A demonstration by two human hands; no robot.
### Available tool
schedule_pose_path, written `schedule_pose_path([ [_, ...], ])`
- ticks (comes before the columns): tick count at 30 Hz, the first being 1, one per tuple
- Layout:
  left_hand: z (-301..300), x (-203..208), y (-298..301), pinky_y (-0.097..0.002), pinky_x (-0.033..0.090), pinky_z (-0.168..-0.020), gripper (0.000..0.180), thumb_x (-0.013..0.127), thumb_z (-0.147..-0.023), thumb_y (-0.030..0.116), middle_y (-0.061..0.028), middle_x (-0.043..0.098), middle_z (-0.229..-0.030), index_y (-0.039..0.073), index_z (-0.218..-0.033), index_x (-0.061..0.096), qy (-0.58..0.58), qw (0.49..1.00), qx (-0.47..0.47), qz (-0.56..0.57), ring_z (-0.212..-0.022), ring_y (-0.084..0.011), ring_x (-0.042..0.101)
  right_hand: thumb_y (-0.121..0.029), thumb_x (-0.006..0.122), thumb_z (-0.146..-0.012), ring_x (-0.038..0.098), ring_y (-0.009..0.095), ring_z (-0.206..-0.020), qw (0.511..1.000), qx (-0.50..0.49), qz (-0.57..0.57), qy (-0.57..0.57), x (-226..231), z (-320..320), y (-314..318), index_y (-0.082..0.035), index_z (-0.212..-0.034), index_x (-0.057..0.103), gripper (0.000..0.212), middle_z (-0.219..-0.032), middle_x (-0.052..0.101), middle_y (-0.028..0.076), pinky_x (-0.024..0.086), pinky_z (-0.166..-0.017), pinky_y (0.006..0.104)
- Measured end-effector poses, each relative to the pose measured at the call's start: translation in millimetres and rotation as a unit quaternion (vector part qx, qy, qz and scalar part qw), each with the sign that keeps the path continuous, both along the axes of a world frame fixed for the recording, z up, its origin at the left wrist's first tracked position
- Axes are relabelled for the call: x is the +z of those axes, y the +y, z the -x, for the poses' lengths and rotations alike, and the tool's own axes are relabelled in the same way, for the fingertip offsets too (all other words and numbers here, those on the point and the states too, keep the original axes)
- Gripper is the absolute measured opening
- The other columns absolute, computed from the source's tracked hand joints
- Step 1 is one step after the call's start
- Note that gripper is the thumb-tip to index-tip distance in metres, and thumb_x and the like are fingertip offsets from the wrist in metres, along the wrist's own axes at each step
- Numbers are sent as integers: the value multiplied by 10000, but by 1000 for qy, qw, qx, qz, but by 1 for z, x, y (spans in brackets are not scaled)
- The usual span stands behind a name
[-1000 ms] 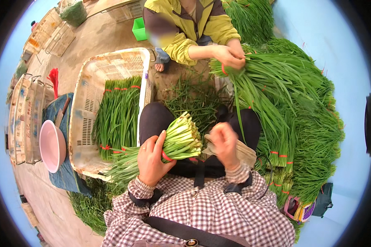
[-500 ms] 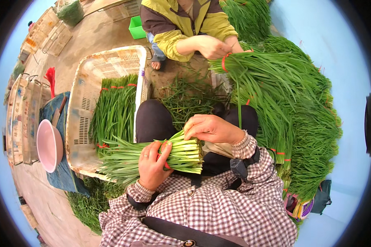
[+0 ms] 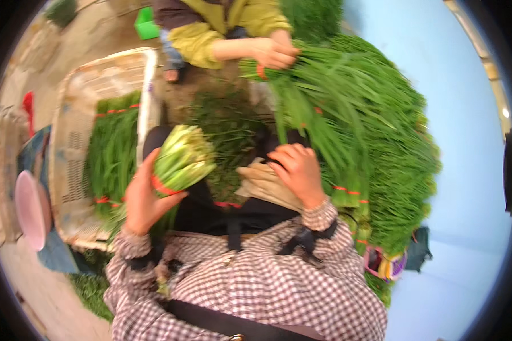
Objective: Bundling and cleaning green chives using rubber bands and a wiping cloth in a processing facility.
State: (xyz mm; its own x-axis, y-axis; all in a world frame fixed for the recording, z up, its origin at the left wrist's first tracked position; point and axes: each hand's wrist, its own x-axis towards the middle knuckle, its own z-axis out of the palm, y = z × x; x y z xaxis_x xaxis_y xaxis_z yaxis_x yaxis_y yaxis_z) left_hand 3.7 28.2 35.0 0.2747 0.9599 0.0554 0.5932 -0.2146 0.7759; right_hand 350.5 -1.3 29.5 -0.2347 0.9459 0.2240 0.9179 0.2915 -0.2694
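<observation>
My left hand [image 3: 140,196] is wrapped round a bundle of garlic chives [image 3: 183,158], tied with a red band near its pale stalk ends. Those ends tilt up and away from me, while the leaves hang mostly hidden below the hand. My right hand [image 3: 298,176] holds nothing; its fingers are apart and slightly bent, above my right thigh beside a beige cloth [image 3: 261,184]. Motion blurs the picture somewhat.
To the left stands a white plastic crate [image 3: 149,85] with banded chives [image 3: 111,148] inside, near a pink basin [image 3: 31,210]. A big chive pile [image 3: 392,148] fills the right. Across from me, a co-worker's hand [image 3: 273,54] touches another bundle. Loose trimmings [image 3: 224,131] cover the floor between us.
My left hand has swung the bundle to the left and turned its stalk ends upward. My right hand has come off the stalks and moved right. The whole view has shifted.
</observation>
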Motion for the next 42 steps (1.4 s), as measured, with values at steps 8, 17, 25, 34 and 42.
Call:
schedule_pose_path([
  [8,-13,-1,12,-376,478,-949,966,891,-623,304,-182,600,-1261,53,-1417,401,73,996,-29,37,-1152,-280,601,-240,646,-720,557,216,-760,992,8,11,-127,-66,8,8,-133,-655,663,126,-697,620,27,385,-746,384],
  [17,-17,-3,16,-363,484,-940,911,877,-631,288,-184,604,-1236,28,-1382,432,73,997,-26,-5,-1126,-295,609,-211,614,-926,608,281,-767,890,50,300,-339,-231,6,64,-44,-877,716,202,-857,667,153,411,-887,487],
  [25,-2,-9,27,-368,526,-816,922,867,-645,414,-172,669,-1082,74,-1381,429,-12,998,-25,50,-970,-302,671,-178,526,-931,589,248,-714,930,-72,157,324,-168,-34,80,-60,-914,579,130,-774,600,113,466,-664,392],
  [34,19,-18,38,-337,497,-886,735,791,-767,392,-138,682,-1112,62,-1349,487,-105,984,-82,120,-1023,-246,663,-256,555,-913,605,252,-1080,561,-15,43,827,46,79,9,5,-1265,531,439,-1165,623,119,495,-935,383],
  [42,-12,-34,25,-392,508,-852,751,778,-757,452,-159,682,-1095,58,-1335,506,-38,985,-101,137,-1018,-307,666,-275,717,-814,602,338,-1070,933,75,-164,312,-56,136,34,-73,-1163,646,409,-1130,644,138,451,-933,458],
])
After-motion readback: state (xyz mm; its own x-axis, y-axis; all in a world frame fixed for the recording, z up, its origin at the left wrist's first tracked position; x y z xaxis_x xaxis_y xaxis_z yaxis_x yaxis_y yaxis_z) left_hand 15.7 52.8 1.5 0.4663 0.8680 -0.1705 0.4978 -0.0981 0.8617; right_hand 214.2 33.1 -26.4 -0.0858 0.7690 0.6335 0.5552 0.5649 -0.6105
